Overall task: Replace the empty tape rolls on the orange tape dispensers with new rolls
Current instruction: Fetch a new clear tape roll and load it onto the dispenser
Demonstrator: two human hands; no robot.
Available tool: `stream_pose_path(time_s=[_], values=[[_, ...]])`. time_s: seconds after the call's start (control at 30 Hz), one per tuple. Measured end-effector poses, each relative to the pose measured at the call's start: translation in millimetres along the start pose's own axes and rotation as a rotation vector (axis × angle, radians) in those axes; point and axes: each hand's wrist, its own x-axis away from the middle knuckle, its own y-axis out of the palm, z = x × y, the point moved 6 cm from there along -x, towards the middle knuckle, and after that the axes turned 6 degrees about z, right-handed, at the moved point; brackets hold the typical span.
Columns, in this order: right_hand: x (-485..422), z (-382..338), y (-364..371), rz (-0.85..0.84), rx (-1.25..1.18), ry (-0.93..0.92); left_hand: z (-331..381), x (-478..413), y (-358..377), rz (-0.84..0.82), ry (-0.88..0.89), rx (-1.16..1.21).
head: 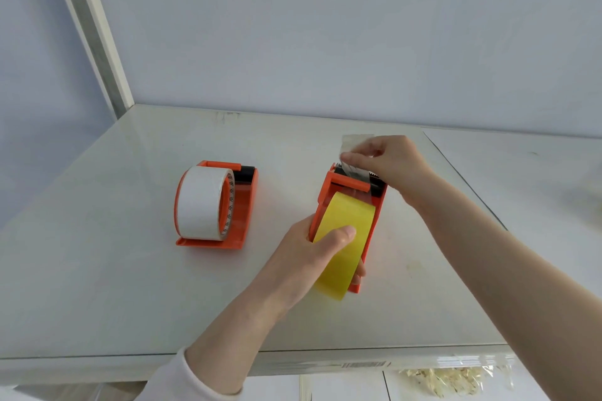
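Two orange tape dispensers stand on the white table (97, 270). The left dispenser (242, 205) carries a white tape roll (200, 203) and nothing touches it. The right dispenser (374, 221) carries a yellow tape roll (345, 238). My left hand (312, 257) wraps around that roll and dispenser, thumb on the yellow surface. My right hand (387, 161) pinches the clear tape end (353, 146) above the black cutter at the dispenser's far end.
A wall rises behind the table, with a white post at the far left. A clear bag of pale shavings (446, 381) lies below the table's front edge at the lower right. A seam runs along the table's right side.
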Motion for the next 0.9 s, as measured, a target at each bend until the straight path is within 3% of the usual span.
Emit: stream_pose_path(time_s=[0.2, 0.3, 0.43, 0.57, 0.67, 0.77, 0.9], values=[[-18, 15, 3, -0.166, -0.134, 0.347, -2, 0, 0, 0.029, 0.024, 0.029], [-25, 20, 4, -0.210, -0.379, 0.519, 3, 0, -2, 0.062, 0.061, 0.028], [-30, 18, -5, -0.290, -0.608, 0.562, 21, 0, -5, 0.068, 0.135, 0.030], [-29, 23, -21, -0.429, -0.638, 0.545, 41, 1, -7, 0.038, 0.186, 0.024], [-36, 33, -50, -0.321, -0.703, 0.647, 48, 3, -7, 0.030, 0.187, 0.033], [-43, 40, -79, -0.108, -0.442, 0.455, 51, 3, -8, 0.041, 0.184, 0.034], [-29, 25, -81, 0.135, -0.100, -0.129, 54, 2, -9, 0.051, 0.179, 0.032]])
